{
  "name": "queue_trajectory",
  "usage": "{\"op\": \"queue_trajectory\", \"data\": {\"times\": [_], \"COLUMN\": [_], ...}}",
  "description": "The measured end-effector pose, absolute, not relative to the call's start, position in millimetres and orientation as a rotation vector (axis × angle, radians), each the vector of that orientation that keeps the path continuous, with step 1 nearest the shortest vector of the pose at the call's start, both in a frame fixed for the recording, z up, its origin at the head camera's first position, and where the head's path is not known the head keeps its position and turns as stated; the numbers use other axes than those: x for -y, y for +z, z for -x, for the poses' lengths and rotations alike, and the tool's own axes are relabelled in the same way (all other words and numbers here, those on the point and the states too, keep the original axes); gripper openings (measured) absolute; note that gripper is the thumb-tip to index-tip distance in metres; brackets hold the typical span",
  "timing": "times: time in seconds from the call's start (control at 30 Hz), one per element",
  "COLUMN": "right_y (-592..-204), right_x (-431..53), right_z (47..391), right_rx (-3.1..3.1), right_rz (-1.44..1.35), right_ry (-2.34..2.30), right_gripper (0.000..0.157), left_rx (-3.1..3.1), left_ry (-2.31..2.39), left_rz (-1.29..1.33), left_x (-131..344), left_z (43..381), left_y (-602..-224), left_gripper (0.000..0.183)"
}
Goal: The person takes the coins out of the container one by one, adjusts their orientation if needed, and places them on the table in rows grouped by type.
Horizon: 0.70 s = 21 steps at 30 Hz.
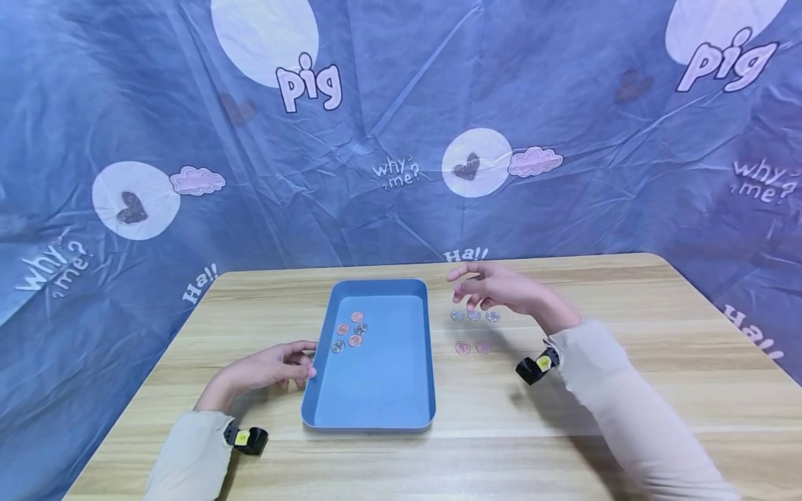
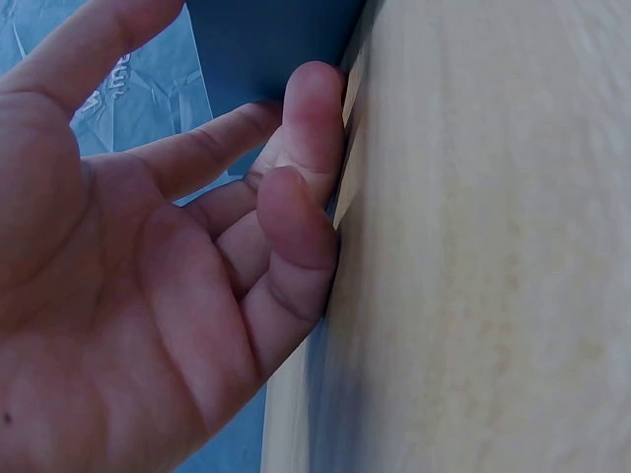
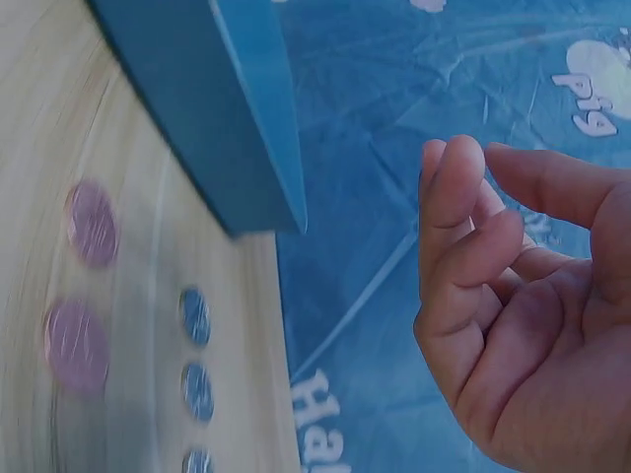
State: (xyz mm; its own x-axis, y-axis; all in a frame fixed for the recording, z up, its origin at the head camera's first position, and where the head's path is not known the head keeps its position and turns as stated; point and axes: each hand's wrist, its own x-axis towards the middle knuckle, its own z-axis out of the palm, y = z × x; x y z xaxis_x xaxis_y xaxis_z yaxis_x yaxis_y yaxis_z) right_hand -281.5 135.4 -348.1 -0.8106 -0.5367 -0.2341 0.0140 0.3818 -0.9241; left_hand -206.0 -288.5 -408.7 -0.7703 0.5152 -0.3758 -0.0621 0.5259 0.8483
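A blue tray (image 1: 376,407) lies on the wooden table, with several copper-coloured and silver-coloured coins (image 1: 356,340) grouped in its left upper part. My left hand (image 1: 276,365) rests beside the tray's left wall, its index finger and thumb touching it. In the left wrist view its other fingers (image 2: 296,222) are loosely bent near the tabletop. My right hand (image 1: 498,284) hovers right of the tray with relaxed, bent fingers, and nothing shows between them in the right wrist view. Beneath it are three silver-coloured coins (image 1: 474,315) in a row and two copper-coloured coins (image 1: 463,348) nearer me.
The wooden table (image 1: 250,306) ends at a blue patterned cloth (image 1: 376,209) that hangs behind and at both sides. The tray's raised wall (image 3: 212,108) stands between the loose coins and those inside. Each wrist wears a small black camera (image 1: 532,369).
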Motion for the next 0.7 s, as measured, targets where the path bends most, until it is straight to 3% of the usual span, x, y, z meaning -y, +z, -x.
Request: {"op": "queue_trajectory", "data": {"times": [0.7], "right_y": [-331.5], "right_x": [-47.1], "right_z": [280.3], "right_rx": [-2.007], "right_rz": [0.562], "right_ry": [-1.505], "right_gripper": [0.032], "left_rx": [-2.148], "left_ry": [1.249], "left_rz": [-0.371], "left_x": [288.9], "left_z": [207.9], "left_y": [-409.8], "left_gripper": [0.074]}}
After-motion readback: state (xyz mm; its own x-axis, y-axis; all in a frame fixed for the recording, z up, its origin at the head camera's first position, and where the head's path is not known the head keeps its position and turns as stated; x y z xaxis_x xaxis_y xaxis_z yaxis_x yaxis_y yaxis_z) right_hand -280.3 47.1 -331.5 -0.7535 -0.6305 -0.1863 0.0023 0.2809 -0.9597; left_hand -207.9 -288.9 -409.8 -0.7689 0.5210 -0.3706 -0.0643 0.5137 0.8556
